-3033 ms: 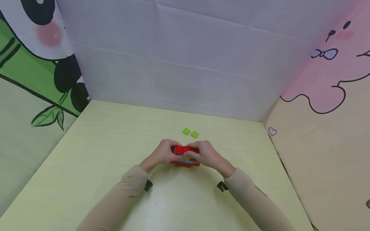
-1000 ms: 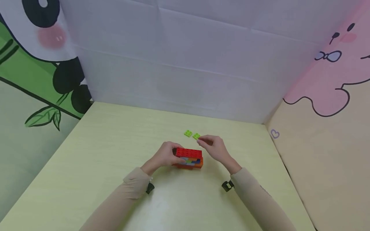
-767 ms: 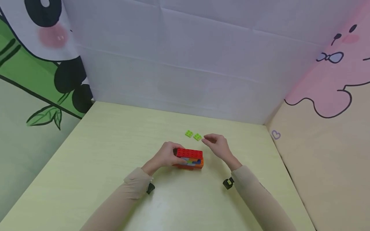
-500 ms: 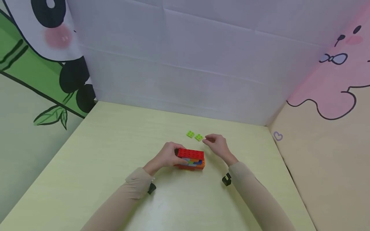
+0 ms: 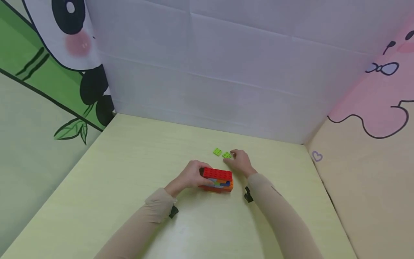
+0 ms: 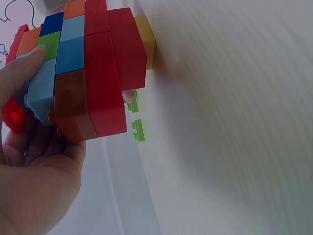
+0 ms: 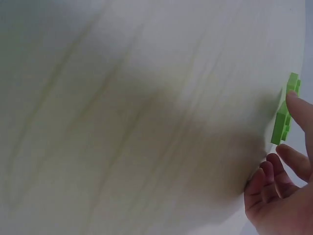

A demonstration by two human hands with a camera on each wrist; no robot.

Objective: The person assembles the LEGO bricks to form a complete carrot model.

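Note:
My left hand (image 5: 191,174) grips the left end of a block built of toy bricks (image 5: 217,174), red on top. In the left wrist view the block (image 6: 71,54) shows red, blue, green, orange and brown bricks, with a yellow one underneath; the thumb lies across its side. Beyond it, two small lime-green 2x2 toy bricks (image 5: 217,151) lie side by side on the table. My right hand (image 5: 240,163) is at the right-hand green brick (image 5: 226,155), thumb and index finger parted around it. The right wrist view shows the thumb overlapping the green bricks (image 7: 280,127); contact is unclear.
The pale wooden table (image 5: 145,154) extends around the hands. A white cloth wall (image 5: 207,72) rises at its back edge, with printed cartoon panels at left and right. A small black wrist camera (image 5: 248,195) sits under the right sleeve.
My right hand let go of the block's right side, moved up to the green bricks, drew back slightly, then returned around the right-hand one. The left hand still holds the block. The head view shifted a little.

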